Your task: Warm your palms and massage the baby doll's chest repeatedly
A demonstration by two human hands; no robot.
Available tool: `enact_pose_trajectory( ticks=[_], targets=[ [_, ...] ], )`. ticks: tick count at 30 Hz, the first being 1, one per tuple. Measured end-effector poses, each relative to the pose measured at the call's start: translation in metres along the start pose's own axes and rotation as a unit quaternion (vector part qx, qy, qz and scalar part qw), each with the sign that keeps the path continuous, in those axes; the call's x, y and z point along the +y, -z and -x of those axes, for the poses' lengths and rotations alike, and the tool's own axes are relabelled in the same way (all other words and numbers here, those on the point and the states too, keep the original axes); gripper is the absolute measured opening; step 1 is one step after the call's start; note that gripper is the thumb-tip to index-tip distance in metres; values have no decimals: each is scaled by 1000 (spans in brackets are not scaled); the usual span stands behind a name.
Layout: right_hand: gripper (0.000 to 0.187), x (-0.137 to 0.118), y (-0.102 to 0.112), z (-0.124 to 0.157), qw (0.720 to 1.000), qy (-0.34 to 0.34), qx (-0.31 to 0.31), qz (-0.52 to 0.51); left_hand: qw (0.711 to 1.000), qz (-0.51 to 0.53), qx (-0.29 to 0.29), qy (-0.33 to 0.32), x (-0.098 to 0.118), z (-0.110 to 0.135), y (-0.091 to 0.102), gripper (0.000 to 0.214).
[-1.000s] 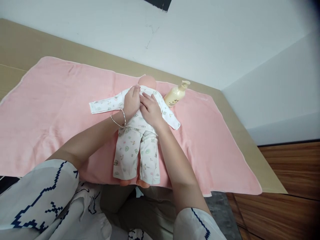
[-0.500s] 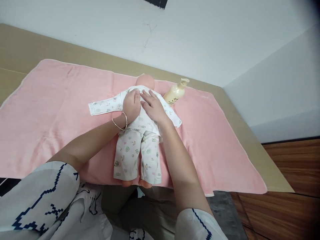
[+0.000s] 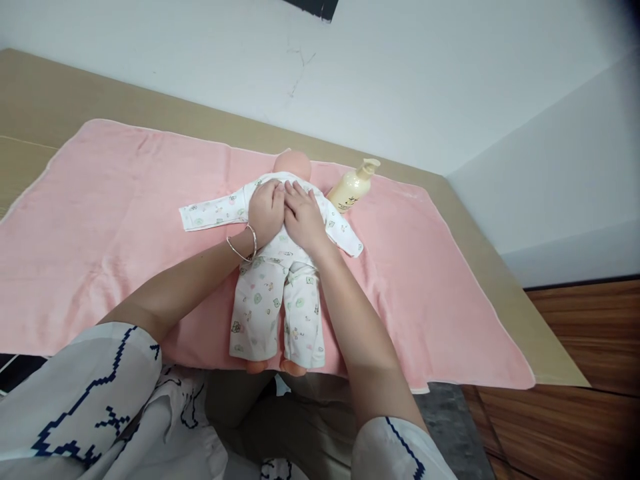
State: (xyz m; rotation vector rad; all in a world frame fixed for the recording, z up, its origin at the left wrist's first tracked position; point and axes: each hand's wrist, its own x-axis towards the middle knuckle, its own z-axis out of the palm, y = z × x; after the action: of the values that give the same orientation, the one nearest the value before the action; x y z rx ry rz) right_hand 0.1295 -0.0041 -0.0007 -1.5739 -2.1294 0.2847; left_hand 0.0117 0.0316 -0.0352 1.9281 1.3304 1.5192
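A baby doll in white printed pyjamas lies on a pink towel, head toward the wall, feet at the near edge. My left hand, with a thin bangle at the wrist, rests flat on the doll's upper body. My right hand lies flat beside it, the two hands touching at the middle of the doll's top. Fingers of both hands are stretched out, pressing on the cloth; neither holds anything.
A cream pump bottle lies on the towel just right of the doll's head. The towel covers a tan surface against a white wall. Wooden floor shows at the right. My patterned sleeves fill the near foreground.
My right hand slid from the doll's right shoulder toward the middle, so both hands now meet on the chest. The view shifted slightly.
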Motion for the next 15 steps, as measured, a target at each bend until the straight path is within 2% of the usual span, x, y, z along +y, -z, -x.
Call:
enact_pose_trajectory(
  ticks=[2, 5, 7, 9, 12, 15],
  targets=[
    [51, 20, 0, -5, 999, -12, 20, -32, 1000, 0, 4, 2, 0, 1, -1, 51],
    [60, 33, -5, -5, 994, -84, 61, -41, 1000, -2, 7, 6, 1, 2, -1, 49],
    [65, 26, -9, 0, 987, -138, 82, -10, 1000, -7, 3, 12, 1, 3, -1, 43],
    [67, 11, -11, 7, 983, -157, 90, 23, 1000, -14, 4, 10, 1, 3, 0, 38],
    [57, -7, -9, 12, 995, -76, 50, 46, 1000, -20, 6, -10, 0, 2, 0, 33],
    [53, -3, -3, 7, 1000, 0, 6, 30, 999, -30, 1, -25, -1, 2, -1, 32]
  ],
)
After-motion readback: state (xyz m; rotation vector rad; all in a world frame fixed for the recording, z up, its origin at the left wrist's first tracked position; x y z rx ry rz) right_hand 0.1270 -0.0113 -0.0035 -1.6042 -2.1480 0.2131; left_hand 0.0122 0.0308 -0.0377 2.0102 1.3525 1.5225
